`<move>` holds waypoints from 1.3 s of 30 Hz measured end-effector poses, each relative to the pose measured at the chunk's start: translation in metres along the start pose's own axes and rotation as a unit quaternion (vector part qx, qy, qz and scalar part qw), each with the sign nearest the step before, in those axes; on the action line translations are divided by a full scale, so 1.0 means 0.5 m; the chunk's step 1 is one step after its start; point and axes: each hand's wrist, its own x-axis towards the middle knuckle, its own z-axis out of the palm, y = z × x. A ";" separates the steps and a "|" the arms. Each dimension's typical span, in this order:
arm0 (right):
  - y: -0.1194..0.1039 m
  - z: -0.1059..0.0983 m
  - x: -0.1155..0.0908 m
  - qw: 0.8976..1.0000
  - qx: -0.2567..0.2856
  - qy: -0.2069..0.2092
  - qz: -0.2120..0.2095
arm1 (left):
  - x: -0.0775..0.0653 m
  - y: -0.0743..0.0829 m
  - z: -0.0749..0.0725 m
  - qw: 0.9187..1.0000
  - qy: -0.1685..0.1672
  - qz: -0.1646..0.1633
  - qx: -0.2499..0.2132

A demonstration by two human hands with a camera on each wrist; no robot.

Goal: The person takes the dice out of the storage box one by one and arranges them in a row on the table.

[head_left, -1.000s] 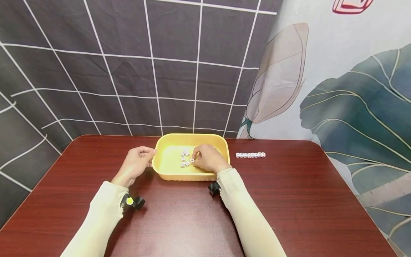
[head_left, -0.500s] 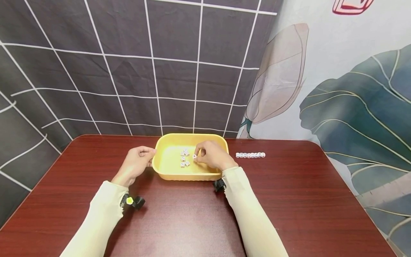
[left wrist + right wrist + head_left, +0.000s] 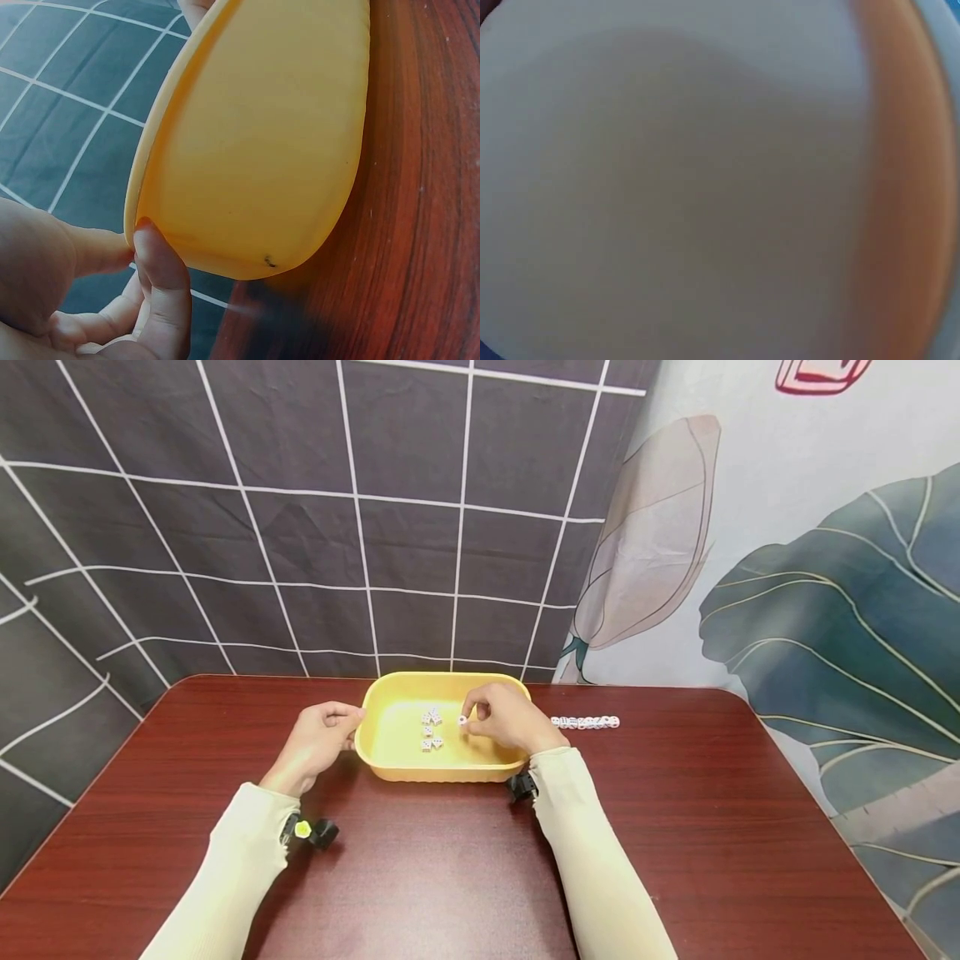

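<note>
I'm watching the left hand (image 3: 315, 741) pinching the left rim of the yellow tub (image 3: 442, 773), which is sitting on the bench (image 3: 405, 868). Inside the tub, left of its centre, several loose dice (image 3: 427, 731) are lying scattered. To their right, the right hand (image 3: 510, 718) is grasping one die (image 3: 462, 721) by its fingertips within the tub's outline; I can't tell whether it's touching bottom. I'm judging this as the picking-up step; carrying rightward would be calling for a firm pinch and enough lift, since the tub's right wall is standing in the way. Right of the tub, a row of dice (image 3: 588, 722) is lying close by that hand, so I'm reckoning a careless sweep could be knocking it.
</note>
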 end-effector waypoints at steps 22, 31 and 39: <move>0.004 -0.043 -0.025 0.999 0.021 0.031 0.016 | -0.003 0.002 0.000 1.000 -0.004 0.001 0.002; 0.016 -0.059 -0.035 0.999 0.011 0.045 0.025 | -0.001 0.000 -0.002 1.000 -0.003 0.005 0.010; 0.031 -0.076 -0.046 0.998 0.019 0.053 0.032 | 0.000 -0.001 -0.001 1.000 -0.001 0.004 0.011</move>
